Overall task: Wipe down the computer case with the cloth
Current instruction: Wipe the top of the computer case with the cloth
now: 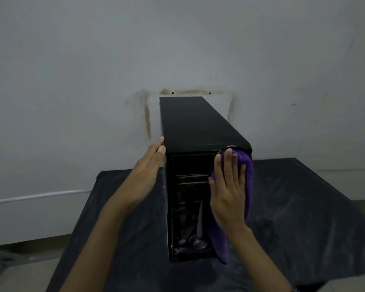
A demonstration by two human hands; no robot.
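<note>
Both hands worked at the front of the computer case, just below frame centre. Left hand, fingers straight and together, laid flat against the case's left side near the top front corner, gripping nothing. Right hand, fingers straight and slightly spread, pressed flat on the purple cloth against the right edge of the case's front face, holding nothing by a pinch. Both bare forearms entered from the bottom of the frame, left one from lower left, right one from lower right.

Black tower case stood upright at centre frame, its long top running away toward the wall, its front face turned to the camera. Front face open or panel-less, with dark drive bays stacked in its upper half and some grey, shiny parts low inside; too dim to tell what exactly. Cloth draped from the case's top right front corner, under the palm, down along the right front edge almost to the base, lower end hanging loose near the bench.

Bench covered in a dark, dusty-looking sheet, filling the lower half of the frame. Pale wall behind, marked by brownish stains in a rough rectangle around the case's far end, with two small dark holes just above. Strip of light floor at lower left.
</note>
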